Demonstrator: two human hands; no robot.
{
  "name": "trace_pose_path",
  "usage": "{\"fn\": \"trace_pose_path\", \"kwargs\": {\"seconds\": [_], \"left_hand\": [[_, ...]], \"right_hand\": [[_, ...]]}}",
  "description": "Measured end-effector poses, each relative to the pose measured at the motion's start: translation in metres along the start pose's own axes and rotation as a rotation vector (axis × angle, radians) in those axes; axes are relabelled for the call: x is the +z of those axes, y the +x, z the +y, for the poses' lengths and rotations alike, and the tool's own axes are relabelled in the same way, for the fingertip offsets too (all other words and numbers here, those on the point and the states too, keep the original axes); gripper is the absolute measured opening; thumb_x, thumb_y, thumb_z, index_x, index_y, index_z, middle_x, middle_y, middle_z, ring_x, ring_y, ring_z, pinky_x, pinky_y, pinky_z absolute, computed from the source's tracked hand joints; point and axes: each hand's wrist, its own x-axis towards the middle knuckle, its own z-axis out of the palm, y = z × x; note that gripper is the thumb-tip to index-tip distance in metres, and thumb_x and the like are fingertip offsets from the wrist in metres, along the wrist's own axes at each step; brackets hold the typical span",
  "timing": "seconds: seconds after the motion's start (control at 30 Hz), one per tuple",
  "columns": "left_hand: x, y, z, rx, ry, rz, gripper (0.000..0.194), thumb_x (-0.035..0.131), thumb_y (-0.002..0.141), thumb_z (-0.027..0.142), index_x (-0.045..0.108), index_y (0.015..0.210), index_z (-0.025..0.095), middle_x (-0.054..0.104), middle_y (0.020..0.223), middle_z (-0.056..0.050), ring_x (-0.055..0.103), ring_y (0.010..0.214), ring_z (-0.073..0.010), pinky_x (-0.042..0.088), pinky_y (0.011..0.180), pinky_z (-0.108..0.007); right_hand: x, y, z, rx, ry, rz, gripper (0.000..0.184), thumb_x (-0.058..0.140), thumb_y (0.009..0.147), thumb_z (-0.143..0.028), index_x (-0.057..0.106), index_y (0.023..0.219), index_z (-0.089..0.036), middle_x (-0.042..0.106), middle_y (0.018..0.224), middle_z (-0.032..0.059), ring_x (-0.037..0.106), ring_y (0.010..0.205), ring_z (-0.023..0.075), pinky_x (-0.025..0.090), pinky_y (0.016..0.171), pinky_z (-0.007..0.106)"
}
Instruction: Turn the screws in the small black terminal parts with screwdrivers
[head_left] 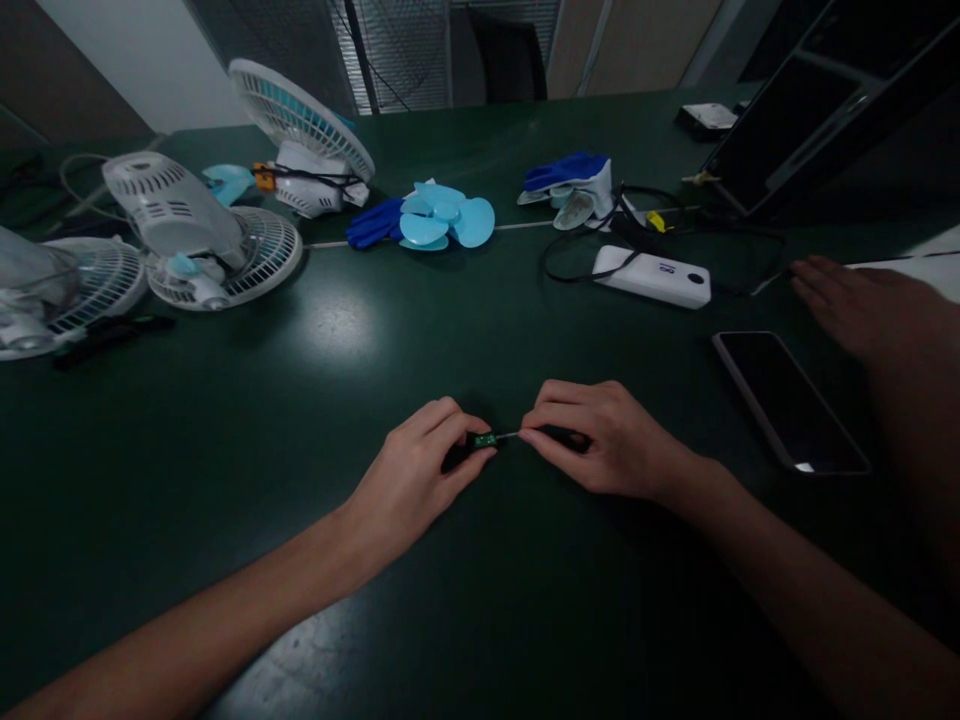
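Near the middle of the table, my left hand [427, 455] pinches a small green circuit board [486, 440] between thumb and index finger; a dark part of it is mostly covered by the fingers. Facing it from the right, my right hand [604, 435] is closed around a slim screwdriver with a dark handle [564, 436]. Its thin metal shaft points left and reaches the board's right end. Whether the tip sits in or only against the board is too small to tell.
White fans [225, 255] stand and lie at the left. Behind are a light-blue fan blade [448, 216] and blue-white gloves [570, 185]. On the right lie a white power bank [651, 277] with black cables and a phone [787, 400]. Another person's hand [855, 305] rests at the far right.
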Motion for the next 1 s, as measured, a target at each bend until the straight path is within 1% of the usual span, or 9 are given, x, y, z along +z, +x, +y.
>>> {"fn": "trace_pose_path", "kwargs": {"seconds": [0.27,0.43,0.5,0.57,0.7,0.83,0.93,1.0], "left_hand": [[-0.001,0.000,-0.001,0.002,-0.021,-0.035,0.016,0.060,0.099,0.027,0.066,0.112,0.022,0.061,0.098,-0.003,0.059,0.089,-0.0160,0.048,0.073,-0.031],[-0.003,-0.001,0.000,0.009,-0.039,-0.048,0.016,0.060,0.099,0.024,0.065,0.114,0.022,0.060,0.103,-0.003,0.059,0.094,-0.0161,0.048,0.080,-0.031],[-0.003,-0.001,0.000,0.001,-0.045,-0.050,0.016,0.060,0.098,0.023,0.065,0.114,0.022,0.060,0.104,-0.003,0.059,0.094,-0.0159,0.048,0.080,-0.031],[-0.003,-0.001,0.000,-0.007,-0.054,-0.054,0.016,0.060,0.099,0.024,0.065,0.114,0.022,0.060,0.104,-0.002,0.059,0.094,-0.0155,0.049,0.080,-0.031],[-0.003,-0.001,0.000,-0.009,-0.049,-0.048,0.016,0.061,0.098,0.026,0.066,0.113,0.022,0.060,0.104,-0.002,0.059,0.094,-0.0154,0.049,0.079,-0.031],[-0.002,-0.001,0.000,-0.006,-0.019,-0.042,0.016,0.061,0.098,0.027,0.065,0.114,0.022,0.059,0.105,-0.002,0.059,0.095,-0.0157,0.050,0.081,-0.031],[-0.005,-0.001,0.000,0.007,0.008,-0.058,0.017,0.059,0.099,0.029,0.064,0.115,0.023,0.058,0.110,-0.004,0.058,0.100,-0.0169,0.050,0.085,-0.033],[-0.009,-0.006,-0.002,0.027,0.024,-0.087,0.017,0.057,0.100,0.030,0.063,0.115,0.023,0.057,0.113,-0.004,0.057,0.103,-0.0175,0.051,0.088,-0.033]], "right_hand": [[-0.001,0.000,-0.008,-0.029,-0.081,-0.003,0.019,0.056,0.098,-0.028,0.074,0.100,-0.021,0.067,0.091,0.0028,0.058,0.070,0.0111,0.038,0.058,0.026],[0.004,0.002,-0.014,-0.060,0.165,0.136,0.013,0.061,0.097,-0.025,0.073,0.098,-0.020,0.068,0.089,0.0014,0.061,0.073,0.0094,0.044,0.062,0.024],[0.006,0.002,-0.012,-0.072,0.190,0.164,0.012,0.062,0.096,-0.024,0.073,0.099,-0.020,0.068,0.089,0.0012,0.062,0.074,0.0092,0.045,0.063,0.023],[0.006,0.001,-0.007,-0.068,0.142,0.152,0.012,0.063,0.095,-0.025,0.073,0.099,-0.020,0.068,0.090,0.0012,0.062,0.073,0.0094,0.044,0.063,0.024],[0.004,-0.003,0.003,-0.035,0.012,0.084,0.013,0.062,0.096,-0.028,0.073,0.101,-0.023,0.067,0.092,0.0006,0.060,0.071,0.0097,0.041,0.061,0.026],[0.002,-0.003,0.000,-0.024,-0.030,0.022,0.016,0.059,0.098,-0.030,0.072,0.101,-0.023,0.067,0.092,0.0001,0.057,0.068,0.0091,0.037,0.058,0.026],[0.002,-0.002,-0.001,-0.020,-0.041,0.018,0.017,0.057,0.099,-0.030,0.072,0.101,-0.023,0.066,0.093,0.0003,0.056,0.068,0.0089,0.036,0.057,0.026],[0.002,-0.002,0.001,-0.013,-0.041,0.036,0.017,0.058,0.099,-0.030,0.073,0.101,-0.023,0.067,0.093,0.0005,0.056,0.068,0.0090,0.036,0.057,0.026]]}}
